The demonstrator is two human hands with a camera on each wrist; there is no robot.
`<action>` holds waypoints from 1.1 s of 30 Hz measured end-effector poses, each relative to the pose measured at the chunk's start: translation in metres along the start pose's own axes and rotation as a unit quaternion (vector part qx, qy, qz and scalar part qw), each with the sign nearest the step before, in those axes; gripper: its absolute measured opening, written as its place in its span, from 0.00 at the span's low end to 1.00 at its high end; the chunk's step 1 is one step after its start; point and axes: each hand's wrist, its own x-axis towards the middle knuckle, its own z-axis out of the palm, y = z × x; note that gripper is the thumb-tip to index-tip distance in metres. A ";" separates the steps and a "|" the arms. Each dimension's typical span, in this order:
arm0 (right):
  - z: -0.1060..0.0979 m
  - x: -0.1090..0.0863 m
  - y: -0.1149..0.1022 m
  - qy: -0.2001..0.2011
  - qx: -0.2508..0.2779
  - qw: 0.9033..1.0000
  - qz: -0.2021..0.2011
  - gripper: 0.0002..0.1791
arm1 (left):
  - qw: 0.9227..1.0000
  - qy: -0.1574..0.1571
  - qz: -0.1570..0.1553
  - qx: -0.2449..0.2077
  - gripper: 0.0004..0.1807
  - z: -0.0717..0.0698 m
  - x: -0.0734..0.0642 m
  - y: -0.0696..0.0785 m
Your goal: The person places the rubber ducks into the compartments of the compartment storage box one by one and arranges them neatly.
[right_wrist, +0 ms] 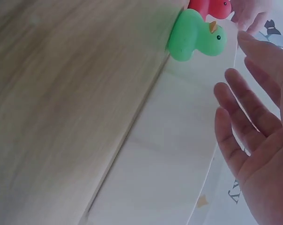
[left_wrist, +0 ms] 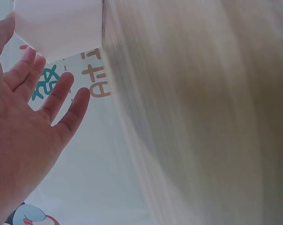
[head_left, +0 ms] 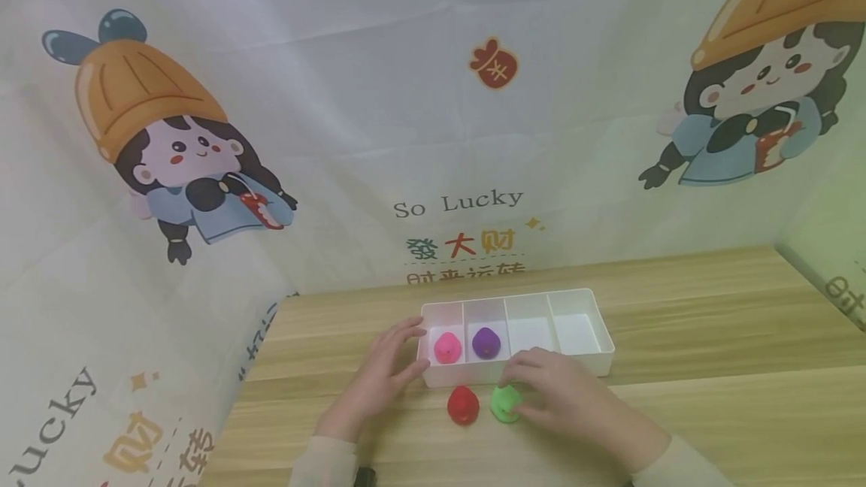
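Clearly, the right hand (head_left: 564,397) is the nearer one to the green duck (head_left: 503,406), which stands upright on the desk (head_left: 710,322), just left of its loosely bent, parted fingers and on the near side of the white box (head_left: 541,368). Those fingertips overlap the duck in the head view, yet the right wrist view shows them spread; whether any of them touches it, I cannot tell. The box has its long axis running crosswise before the person, its right end slightly farther off, and the duck sits near the middle of that front wall. Left of the green duck is the red duck (head_left: 463,406), between the two hands. The left hand (head_left: 382,378) is spread at the box's left end, beside the compartment with the pink duck (head_left: 447,349); the purple duck (head_left: 486,344) occupies the second compartment.
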 end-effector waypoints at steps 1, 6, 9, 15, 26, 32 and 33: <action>0.000 0.000 -0.001 -0.007 0.000 1.000 0.005 0.15 | 1.000 0.000 0.000 0.000 0.26 0.000 0.000 0.000; 0.000 0.000 -0.005 -0.030 -0.001 0.999 0.024 0.14 | 1.000 -0.001 0.001 0.000 0.27 0.000 0.000 -0.001; -0.001 0.002 -0.007 -0.040 0.000 0.999 0.032 0.14 | 1.000 -0.002 0.002 -0.002 0.27 -0.001 0.000 -0.001; 0.002 0.006 -0.010 -0.059 0.000 0.997 0.050 0.13 | 1.000 -0.003 0.003 -0.004 0.27 -0.001 -0.001 -0.001; 0.002 0.007 -0.012 -0.065 0.002 0.996 0.059 0.13 | 1.000 -0.004 0.001 0.000 0.27 -0.002 0.000 0.001; 0.004 0.007 -0.011 -0.067 -0.004 0.996 0.062 0.14 | 1.000 -0.008 -0.006 0.000 0.27 -0.002 -0.001 0.002; 0.004 0.007 -0.011 -0.067 -0.003 0.996 0.063 0.14 | 1.000 -0.008 -0.005 0.000 0.27 -0.002 -0.001 0.002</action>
